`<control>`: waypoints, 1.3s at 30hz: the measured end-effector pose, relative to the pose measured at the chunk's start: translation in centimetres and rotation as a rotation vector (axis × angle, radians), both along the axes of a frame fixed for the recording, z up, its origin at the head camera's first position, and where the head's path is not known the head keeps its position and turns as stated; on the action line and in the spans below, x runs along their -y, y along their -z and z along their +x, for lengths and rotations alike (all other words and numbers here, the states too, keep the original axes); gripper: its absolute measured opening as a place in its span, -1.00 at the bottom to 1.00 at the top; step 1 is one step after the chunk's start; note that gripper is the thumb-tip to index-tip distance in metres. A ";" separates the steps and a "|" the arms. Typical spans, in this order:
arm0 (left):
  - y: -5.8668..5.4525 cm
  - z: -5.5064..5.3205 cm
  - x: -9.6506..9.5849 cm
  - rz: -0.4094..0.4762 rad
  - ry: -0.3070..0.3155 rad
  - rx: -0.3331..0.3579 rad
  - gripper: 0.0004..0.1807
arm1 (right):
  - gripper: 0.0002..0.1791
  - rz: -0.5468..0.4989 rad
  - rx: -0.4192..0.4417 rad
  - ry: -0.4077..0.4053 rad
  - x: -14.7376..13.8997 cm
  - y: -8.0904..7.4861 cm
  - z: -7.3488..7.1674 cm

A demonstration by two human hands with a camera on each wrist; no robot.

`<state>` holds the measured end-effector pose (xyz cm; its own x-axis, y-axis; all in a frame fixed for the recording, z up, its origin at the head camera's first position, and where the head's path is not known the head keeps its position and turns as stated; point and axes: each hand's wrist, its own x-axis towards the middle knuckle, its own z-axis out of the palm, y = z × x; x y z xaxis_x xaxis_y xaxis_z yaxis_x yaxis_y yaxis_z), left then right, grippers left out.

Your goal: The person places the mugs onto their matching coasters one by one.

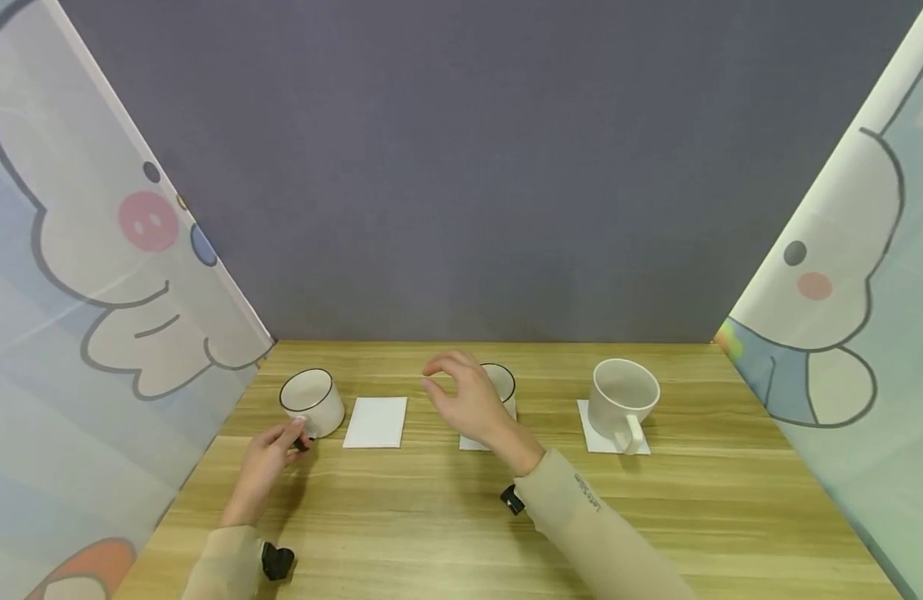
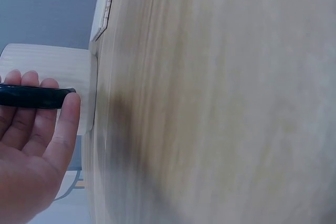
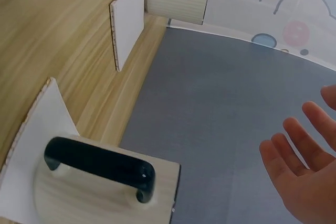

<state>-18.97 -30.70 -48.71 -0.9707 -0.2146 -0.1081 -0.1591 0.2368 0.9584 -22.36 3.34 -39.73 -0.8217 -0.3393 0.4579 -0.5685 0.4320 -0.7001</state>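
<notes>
At the left of the table, my left hand (image 1: 268,462) grips the black handle (image 2: 34,97) of a white mug (image 1: 314,404) with a dark rim. That mug stands upright on the wood, left of a square white coaster (image 1: 376,422). My right hand (image 1: 467,396) hovers over the middle, fingers bent loosely and holding nothing. Partly hidden behind it in the head view is a second dark-rimmed mug (image 1: 504,385) on a coaster (image 1: 472,444). The right wrist view shows this second mug's black handle (image 3: 100,166), with the right hand's fingers (image 3: 307,153) apart from it.
Farther right, a plain white mug (image 1: 624,387) stands on another coaster (image 1: 592,437), its white handle towards me. A grey panel (image 1: 491,183) rises along the table's back edge. Cartoon-printed sheets (image 1: 78,250) line both sides.
</notes>
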 end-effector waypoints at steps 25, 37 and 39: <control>0.1 -0.1 0.0 0.007 0.003 -0.001 -0.47 | -0.82 0.112 0.075 -0.017 3.3 2.5 -1.7; 0.3 0.0 0.0 -0.008 0.007 -0.008 -0.44 | -0.75 0.186 0.148 -0.001 4.6 4.4 -2.1; 0.3 0.0 0.0 -0.003 0.007 -0.009 -0.44 | -0.77 0.206 0.138 0.006 4.8 4.7 -2.2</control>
